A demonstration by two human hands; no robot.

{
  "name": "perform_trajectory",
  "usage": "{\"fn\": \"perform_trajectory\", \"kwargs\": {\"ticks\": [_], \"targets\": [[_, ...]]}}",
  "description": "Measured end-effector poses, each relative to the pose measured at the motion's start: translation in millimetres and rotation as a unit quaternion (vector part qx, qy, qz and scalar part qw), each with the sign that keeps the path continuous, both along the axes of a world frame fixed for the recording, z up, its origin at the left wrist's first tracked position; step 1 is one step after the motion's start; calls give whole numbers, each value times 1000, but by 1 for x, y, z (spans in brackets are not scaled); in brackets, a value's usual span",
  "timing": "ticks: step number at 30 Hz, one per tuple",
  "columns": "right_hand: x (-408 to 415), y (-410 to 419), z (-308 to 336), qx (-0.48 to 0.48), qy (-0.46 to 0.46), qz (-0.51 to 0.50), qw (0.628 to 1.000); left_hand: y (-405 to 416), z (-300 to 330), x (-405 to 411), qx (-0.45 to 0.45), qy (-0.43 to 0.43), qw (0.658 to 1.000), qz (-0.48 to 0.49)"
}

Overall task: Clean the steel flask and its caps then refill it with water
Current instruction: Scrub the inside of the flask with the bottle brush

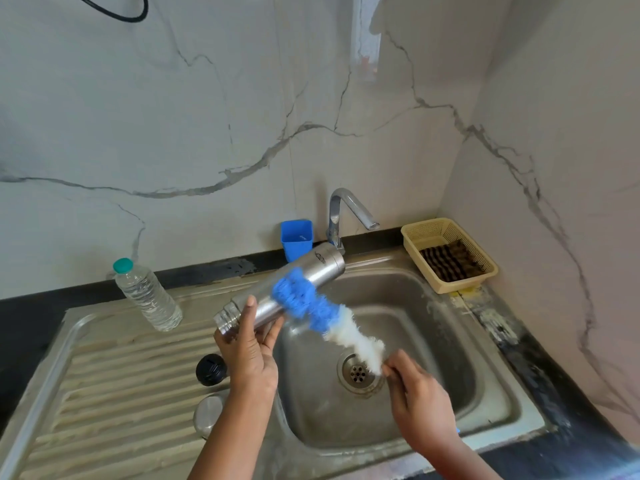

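1. Water bottle (147, 295): plastic, green cap, upright on the draining board (114, 379); apart from the hands.
2. Black cap (211, 369) and steel cap (208, 414): lying on the draining board beside the left forearm, not being washed now.
3. Left hand (250, 355): fingers curled round the flask (282, 291) near its open mouth; flask held tilted over the sink (491, 344).
4. Bottle brush (323, 315): blue and white bristles laid against the flask's outer wall. Step judged: scrubbing the outside.
5. Right hand (417, 398): fingers pinched on the brush handle.
6. Tap (343, 216): no water seen running. Next likely needs rinsing, then the caps.
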State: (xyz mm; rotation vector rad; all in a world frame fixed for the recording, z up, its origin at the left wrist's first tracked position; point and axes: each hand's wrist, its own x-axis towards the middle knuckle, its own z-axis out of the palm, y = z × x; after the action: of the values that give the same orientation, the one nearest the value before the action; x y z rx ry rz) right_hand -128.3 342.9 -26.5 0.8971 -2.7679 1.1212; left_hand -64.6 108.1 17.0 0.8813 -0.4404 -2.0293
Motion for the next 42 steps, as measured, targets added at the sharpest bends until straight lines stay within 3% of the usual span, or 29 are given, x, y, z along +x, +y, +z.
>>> {"fn": "perform_trajectory", "kwargs": {"ticks": [3, 8, 12, 17, 18, 21, 24, 27, 30, 32, 36, 42], "targets": [[-8, 0, -3, -34, 15, -87, 996, 3, 9, -2, 33, 7, 999, 22], [-1, -1, -9, -22, 158, 43, 986, 8, 17, -5, 41, -1, 999, -17], [-16, 5, -13, -62, 95, -103, 988, 11, 23, -5, 46, -6, 999, -13], [-12, 12, -15, -23, 186, 47, 981, 17, 21, -3, 46, -15, 998, -31], [-14, 13, -14, -22, 167, 39, 985, 18, 20, -3, 39, -10, 999, -37], [-18, 13, -15, -44, 57, -107, 992, 17, 16, 0, 6, 6, 999, -38], [-12, 16, -11, -33, 61, -57, 996, 16, 12, 4, -86, -20, 994, -57], [-11, 22, -1, -6, 77, 29, 997, 14, 9, 13, -220, -64, 967, -109], [-30, 28, 2, 14, 40, -21, 999, 9, 4, 20, -324, -88, 930, -146], [-36, 32, 5, 14, 44, -20, 999, 4, 4, 24, -373, -100, 906, -171], [-24, 33, 22, -7, 72, 89, 993, -6, 11, 25, -442, -105, 864, -218], [-51, 33, 10, 43, -3, -25, 999, -21, 19, 25, -594, -118, 761, -231]]}}
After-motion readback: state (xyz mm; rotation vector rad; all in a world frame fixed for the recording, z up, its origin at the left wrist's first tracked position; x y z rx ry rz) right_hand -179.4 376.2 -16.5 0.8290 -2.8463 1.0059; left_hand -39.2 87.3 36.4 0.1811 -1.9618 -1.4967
